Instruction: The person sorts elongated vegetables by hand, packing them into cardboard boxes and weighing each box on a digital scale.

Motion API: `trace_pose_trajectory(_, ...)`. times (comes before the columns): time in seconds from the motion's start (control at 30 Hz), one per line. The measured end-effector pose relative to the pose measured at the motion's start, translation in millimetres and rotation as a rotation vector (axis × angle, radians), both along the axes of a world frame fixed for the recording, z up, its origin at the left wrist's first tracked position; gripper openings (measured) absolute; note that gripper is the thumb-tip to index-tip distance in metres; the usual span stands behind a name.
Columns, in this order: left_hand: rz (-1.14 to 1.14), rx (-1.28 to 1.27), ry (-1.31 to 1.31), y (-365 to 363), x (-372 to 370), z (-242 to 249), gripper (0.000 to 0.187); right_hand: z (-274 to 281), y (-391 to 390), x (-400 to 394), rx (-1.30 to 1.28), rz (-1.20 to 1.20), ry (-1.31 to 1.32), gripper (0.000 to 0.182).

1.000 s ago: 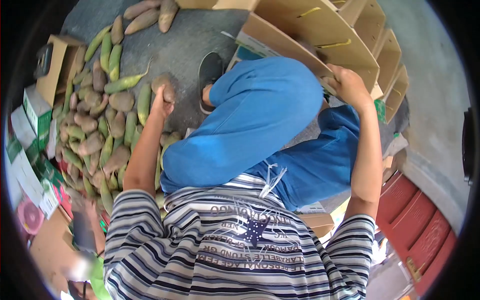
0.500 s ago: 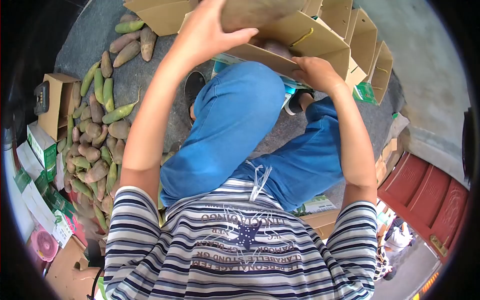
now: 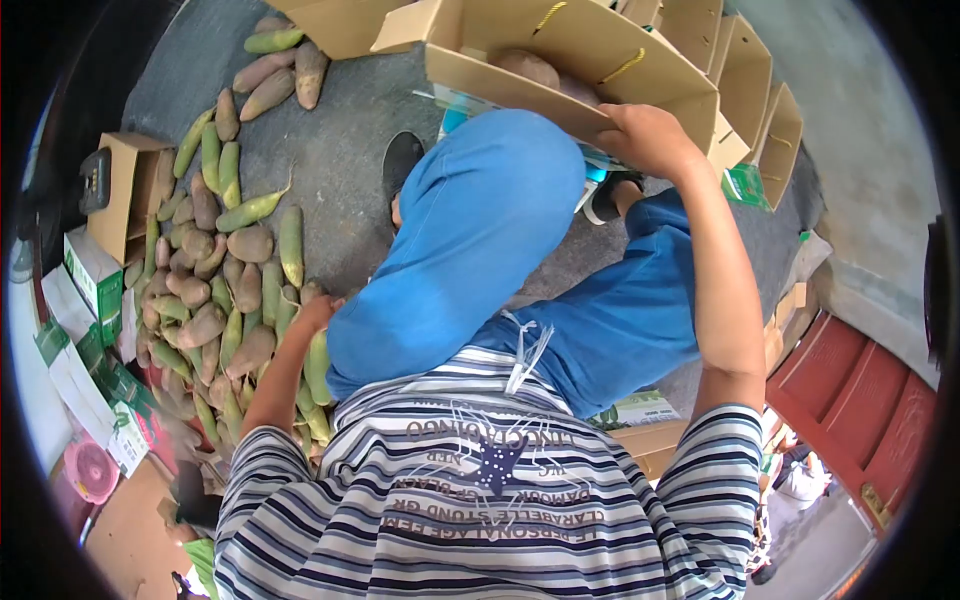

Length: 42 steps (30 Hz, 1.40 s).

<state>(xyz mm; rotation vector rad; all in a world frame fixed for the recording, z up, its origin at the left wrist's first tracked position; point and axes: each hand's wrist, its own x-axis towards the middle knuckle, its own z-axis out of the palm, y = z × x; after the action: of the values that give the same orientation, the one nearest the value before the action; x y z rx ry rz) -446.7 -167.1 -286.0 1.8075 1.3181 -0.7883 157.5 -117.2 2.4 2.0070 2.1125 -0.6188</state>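
Observation:
My right hand (image 3: 652, 140) grips the near wall of an open cardboard box (image 3: 665, 85), fingers over its upper edge. Inside the box lies a brownish root vegetable (image 3: 527, 68), with part of another beside it. Yellow cord handles (image 3: 622, 67) show on the box's far wall. My left hand (image 3: 316, 314) is down at the right side of a heap of long green radishes (image 3: 291, 245) and reddish-brown root vegetables (image 3: 251, 243). Its fingers are partly hidden beside my knee, close to a brown root; whether they hold it I cannot make out.
More open cardboard boxes (image 3: 745, 85) stand at the upper right, by a grey wall (image 3: 870, 140). Several roots (image 3: 268, 93) lie apart at the upper left. White-and-green cartons (image 3: 95, 270) and a pink fan-like object (image 3: 92, 470) are at far left. A red door (image 3: 850, 385) is at right.
My left hand has left the large brown root near the box and come down to the heap. That root is no longer held above the box. My right hand stays on the box edge.

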Motion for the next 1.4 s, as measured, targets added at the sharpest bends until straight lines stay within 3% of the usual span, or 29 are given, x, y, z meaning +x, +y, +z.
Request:
trace_pose_trajectory(0.03,0.257,-0.114,-0.138,-9,-9,4,0.052,2,2,-1,-0.005,-0.013,0.005,0.032)
trace_pose_trajectory(0.13,0.277,0.125,-0.141,-31,-10,25,0.055,8,4,-6,-0.049,-0.043,-0.007,0.03)
trace_pose_trajectory(0.23,0.288,0.107,-0.142,-21,11,51,0.051,5,7,-3,-0.061,-0.048,-0.01,0.029)
trace_pose_trajectory(0.37,0.476,-0.074,-0.41,-41,-36,-46,0.046,2,5,0,-0.055,-0.027,-0.041,0.029)
trace_pose_trajectory(0.47,0.438,-0.008,-0.303,-44,-22,-35,0.046,24,10,-13,-0.084,-0.078,-0.13,0.033)
trace_pose_trajectory(0.5,0.412,0.003,-0.265,-42,-15,-28,0.045,20,9,-4,0.122,-0.049,-0.105,0.044)
trace_pose_trajectory(0.57,0.34,0.003,-0.194,-39,-2,-9,0.045,54,13,-3,0.554,-0.151,0.136,0.044)
trace_pose_trajectory(0.67,0.236,-0.02,-0.13,-31,10,12,0.045,77,12,8,0.874,-0.584,0.729,0.033)
trace_pose_trajectory(0.73,0.235,-0.027,-0.199,-28,7,8,0.045,54,12,10,0.683,-0.593,0.361,0.034)
trace_pose_trajectory(0.77,0.41,-0.032,-0.253,-27,-3,-8,0.044,29,14,18,0.578,-0.211,0.034,0.043)
trace_pose_trajectory(0.8,0.585,-0.034,-0.309,-26,-13,-29,0.042,32,17,8,0.005,-0.264,0.031,0.053)
trace_pose_trajectory(0.83,0.761,-0.037,-0.366,-16,-14,-40,0.041,19,7,3,-0.087,-0.213,0.03,0.06)
trace_pose_trajectory(0.93,0.413,0.164,-0.37,34,33,26,0.041,14,-1,-6,-0.074,-0.097,-0.027,0.051)
trace_pose_trajectory(0.97,0.377,0.323,-0.302,44,106,122,0.047,8,-1,-3,-0.06,-0.08,-0.034,0.048)
trace_pose_trajectory(1.03,0.405,0.497,-0.571,74,128,143,0.051,2,2,-2,-0.064,-0.073,-0.057,0.032)
trace_pose_trajectory(1.1,0.548,0.61,-0.753,97,176,209,0.047,2,2,-4,-0.039,-0.073,-0.089,0.028)
trace_pose_trajectory(1.2,0.551,0.885,-1.036,127,219,275,0.05,-4,4,-7,-0.009,-0.075,-0.111,0.022)
trace_pose_trajectory(1.3,0.702,0.821,-1.541,138,284,319,0.037,-13,2,-5,-0.004,-0.074,-0.13,0.025)
trace_pose_trajectory(1.37,0.718,0.605,-1.67,142,330,335,0.036,-17,5,-5,-0.01,-0.079,-0.146,0.024)
trace_pose_trajectory(1.4,0.625,0.606,-1.523,146,347,339,0.037,-17,5,-6,-0.006,-0.083,-0.143,0.021)
